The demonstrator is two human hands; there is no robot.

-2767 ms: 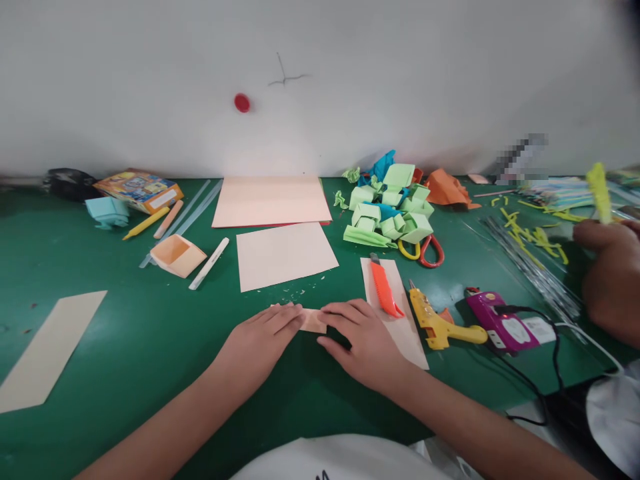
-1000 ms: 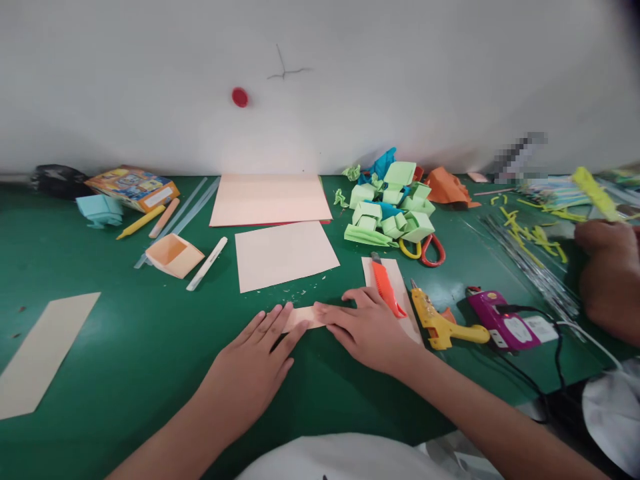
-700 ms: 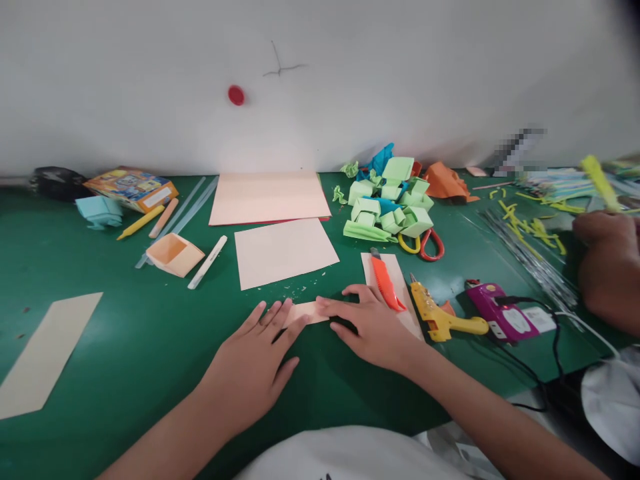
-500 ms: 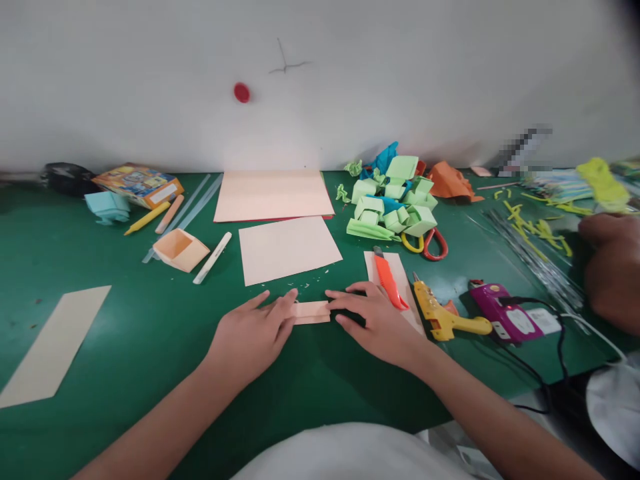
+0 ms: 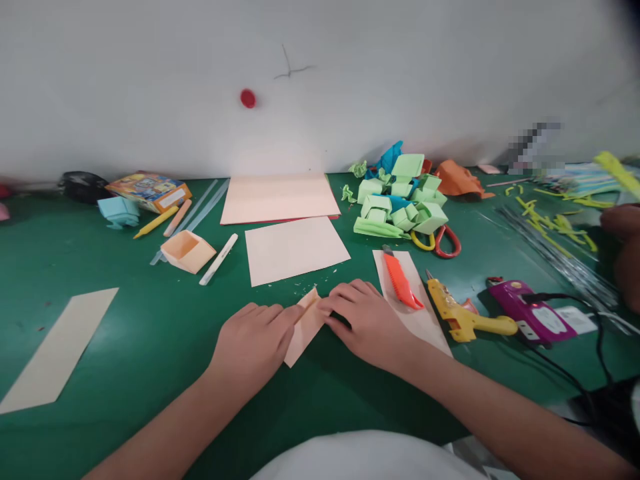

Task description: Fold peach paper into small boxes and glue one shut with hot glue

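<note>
L fingers [image 5: 287, 316], R fingers [image 5: 339, 303] nearly closed on folded paper [image 5: 306, 331]; long axis diag., near-L to far-R.

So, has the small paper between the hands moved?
Yes: against the pale sheet beyond, the small paper has turned from crosswise to slanting, near end leftward.
</note>
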